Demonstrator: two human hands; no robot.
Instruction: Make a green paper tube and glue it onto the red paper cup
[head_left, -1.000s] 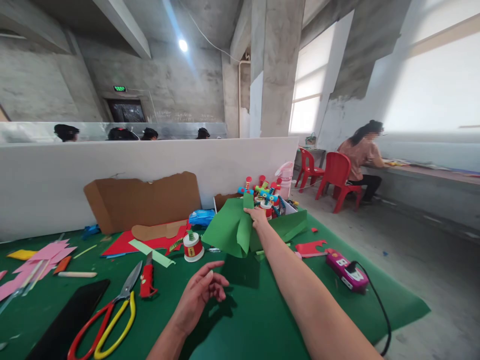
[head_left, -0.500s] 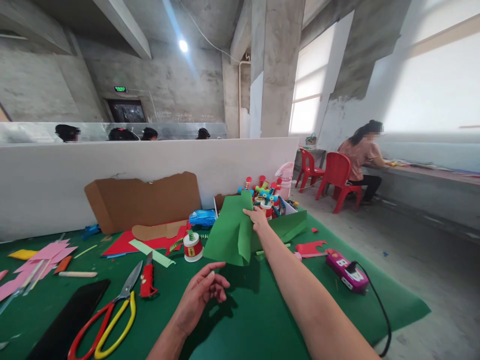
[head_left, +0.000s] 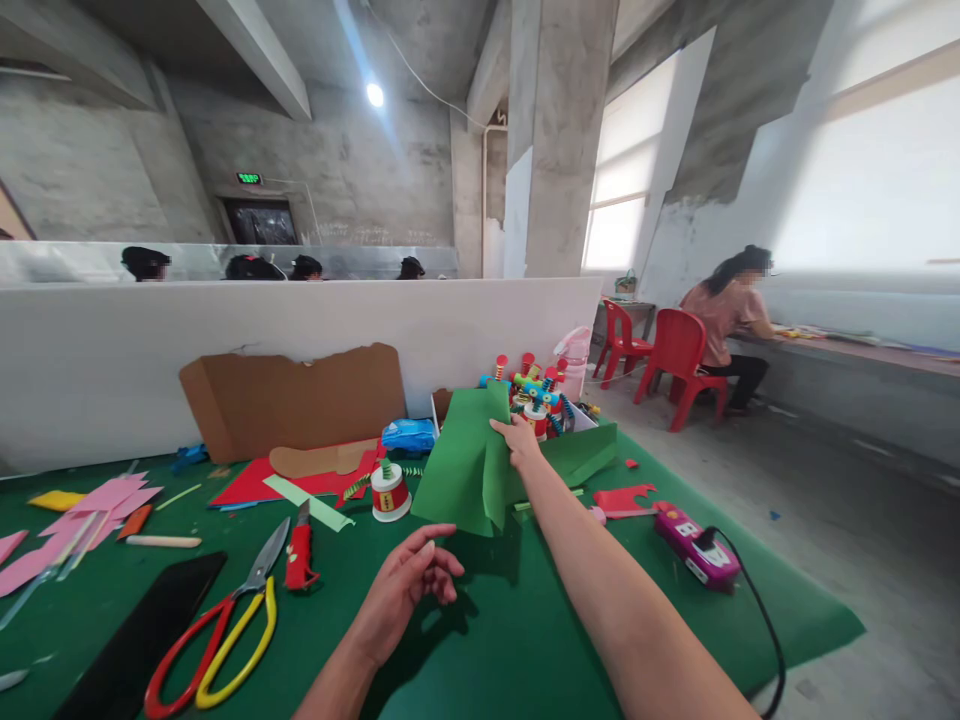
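My right hand (head_left: 519,438) reaches forward and grips the edge of a folded sheet of green paper (head_left: 459,460), which is held above the table. My left hand (head_left: 409,588) hovers nearer to me, below the paper's lower edge, with its fingers apart and loosely curled around nothing. Left of the paper stands a small white-and-red paper cup craft (head_left: 390,494) with green folded-paper arms. Another piece of green paper (head_left: 581,455) lies to the right, behind my forearm. Several finished crafts (head_left: 538,390) with red and blue parts stand in a box behind the paper.
Scissors (head_left: 236,610), a red utility knife (head_left: 300,552) and a black flat object (head_left: 146,635) lie to the left. Pink paper (head_left: 112,500), red paper (head_left: 251,482) and cardboard (head_left: 300,400) sit farther back. On the right is a purple device (head_left: 696,545) with a cable. Another person (head_left: 724,315) sits beyond.
The view has shifted slightly, so the scene sits a little to the right. Both hands and the green paper keep nearly the same positions.
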